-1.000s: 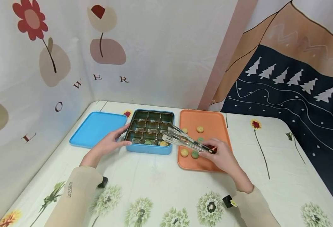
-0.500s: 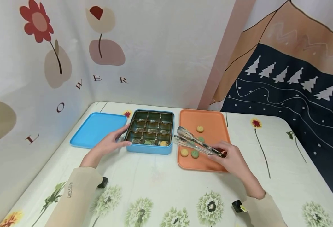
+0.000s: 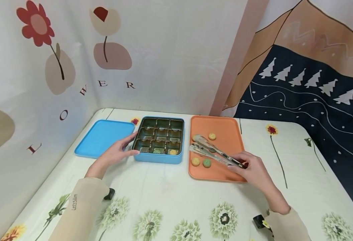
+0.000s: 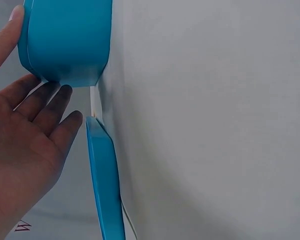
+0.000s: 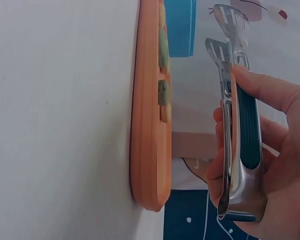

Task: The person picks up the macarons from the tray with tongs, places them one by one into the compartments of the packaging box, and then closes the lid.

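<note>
In the head view my right hand (image 3: 251, 167) holds metal tongs (image 3: 235, 162) above the orange tray (image 3: 224, 125). Their slotted tips stand apart with nothing between them, and the right wrist view shows a dark green grip on the handle (image 5: 249, 130). Below lie several small round cookies, among them a yellow cookie (image 3: 196, 162) and a green cookie (image 3: 207, 163); the tongs partly cover others. Fingers fairly straight, my left hand (image 3: 116, 152) rests against the left side of the blue box (image 3: 158, 158). One green cookie (image 3: 157, 151) and one yellow cookie (image 3: 172, 152) sit in its front compartments.
A blue lid (image 3: 102, 137) lies flat left of the box. The box's dark insert (image 3: 165, 129) is divided into several compartments. A flower-print cloth (image 3: 164, 187) covers the table, and printed curtains (image 3: 176, 67) hang behind and at the left.
My right hand has drawn the tongs from over the box's front right corner rightward to above the orange tray. My left hand and the box have stayed in place.
</note>
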Demonstrator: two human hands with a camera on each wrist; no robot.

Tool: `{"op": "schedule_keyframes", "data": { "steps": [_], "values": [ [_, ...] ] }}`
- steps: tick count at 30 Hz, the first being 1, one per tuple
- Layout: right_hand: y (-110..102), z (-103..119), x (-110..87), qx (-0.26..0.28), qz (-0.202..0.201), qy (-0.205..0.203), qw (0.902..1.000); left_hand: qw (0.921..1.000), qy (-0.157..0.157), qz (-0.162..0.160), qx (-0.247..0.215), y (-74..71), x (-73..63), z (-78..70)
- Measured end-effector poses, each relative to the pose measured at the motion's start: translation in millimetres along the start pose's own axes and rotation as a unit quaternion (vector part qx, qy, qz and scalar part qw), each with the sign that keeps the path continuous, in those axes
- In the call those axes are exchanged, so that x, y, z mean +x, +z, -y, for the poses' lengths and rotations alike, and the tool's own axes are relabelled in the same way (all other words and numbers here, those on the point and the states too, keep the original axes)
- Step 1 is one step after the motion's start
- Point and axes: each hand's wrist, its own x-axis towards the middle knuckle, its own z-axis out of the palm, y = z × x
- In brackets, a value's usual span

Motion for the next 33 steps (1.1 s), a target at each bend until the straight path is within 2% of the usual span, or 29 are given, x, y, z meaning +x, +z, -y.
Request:
{"op": "schedule_keyframes", "data": {
  "steps": [18, 25, 33],
  "values": [
    [-11, -7, -9.0, -0.004, -0.015, 0.009, 0.9998, 0.9999, 0.011, -0.002, 0.008, 0.7, 0.9, 2.0],
    [-13, -12, -12.5, -0.005, -0.009, 0.034, 0.9994, 0.9999, 0.013, -0.004, 0.007, 1.4, 0.8, 2.6],
    [-16, -17, -18.6, -0.007, -0.005, 0.035, 0.9993, 0.9999, 0.014, -0.001, 0.006, 0.9, 0.3, 2.1]
  ]
}}
